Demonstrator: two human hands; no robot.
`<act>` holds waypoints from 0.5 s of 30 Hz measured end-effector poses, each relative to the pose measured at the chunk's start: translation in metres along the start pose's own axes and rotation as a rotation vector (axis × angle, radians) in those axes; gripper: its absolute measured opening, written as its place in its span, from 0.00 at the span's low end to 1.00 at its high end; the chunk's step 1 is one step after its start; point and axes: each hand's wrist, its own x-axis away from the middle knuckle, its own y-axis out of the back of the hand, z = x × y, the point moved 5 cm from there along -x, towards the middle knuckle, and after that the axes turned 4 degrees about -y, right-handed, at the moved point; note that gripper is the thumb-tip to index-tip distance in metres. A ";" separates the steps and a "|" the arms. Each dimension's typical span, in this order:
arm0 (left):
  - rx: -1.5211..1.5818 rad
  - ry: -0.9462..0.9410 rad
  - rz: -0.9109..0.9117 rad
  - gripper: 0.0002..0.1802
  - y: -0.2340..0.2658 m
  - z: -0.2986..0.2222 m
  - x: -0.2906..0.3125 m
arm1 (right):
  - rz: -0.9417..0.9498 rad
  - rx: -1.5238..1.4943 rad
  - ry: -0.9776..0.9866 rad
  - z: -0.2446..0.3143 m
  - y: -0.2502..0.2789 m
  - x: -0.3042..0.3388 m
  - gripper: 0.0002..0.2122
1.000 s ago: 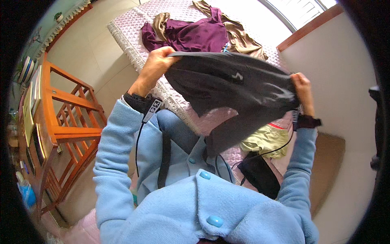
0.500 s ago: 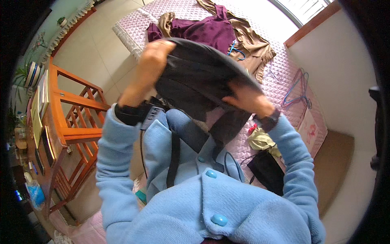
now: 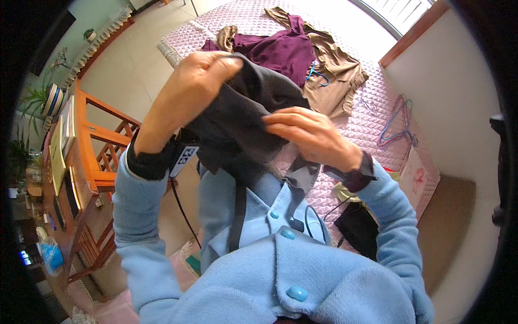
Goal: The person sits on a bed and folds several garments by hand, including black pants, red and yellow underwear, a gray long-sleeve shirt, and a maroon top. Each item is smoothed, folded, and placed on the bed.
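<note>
A black cloth garment (image 3: 243, 127) hangs bunched in front of my chest; its exact kind is hard to tell. My left hand (image 3: 202, 81) is closed on its upper left edge, thumb and fingers pinching the cloth. Lower and to the right, my right hand (image 3: 310, 135) lies over a fold with its fingers together on the fabric, the thumb hidden. A greyer end of the cloth (image 3: 303, 175) dangles below my right hand. Beyond it, a purple top (image 3: 280, 51) lies on the bed, partly over a brown garment (image 3: 337, 81) with gathered edges.
The bed has a pink quilted cover (image 3: 372, 81). Blue and pink hangers (image 3: 396, 124) lie at its right, and a blue hanger (image 3: 318, 75) by the purple top. A black pouch-like item (image 3: 356, 229) rests near my right elbow. At left stands a wooden chair (image 3: 102, 140) beside a desk.
The stretched garment has been drawn together and folded over. My right hand has moved left toward my left hand, and my left hand has shifted slightly, still holding the edge.
</note>
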 end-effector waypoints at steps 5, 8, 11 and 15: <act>0.046 0.100 0.097 0.17 -0.002 -0.047 0.021 | -0.168 0.004 -0.169 -0.009 -0.003 -0.045 0.11; 0.208 0.224 0.043 0.16 0.014 -0.058 0.028 | -0.221 0.047 -0.140 -0.014 0.002 -0.039 0.20; 0.318 0.104 0.193 0.15 0.007 -0.063 0.028 | 0.089 0.274 -0.102 -0.014 -0.019 -0.028 0.27; 0.188 0.088 0.184 0.14 0.011 -0.051 0.027 | 0.503 0.528 -0.461 -0.035 -0.031 -0.014 0.20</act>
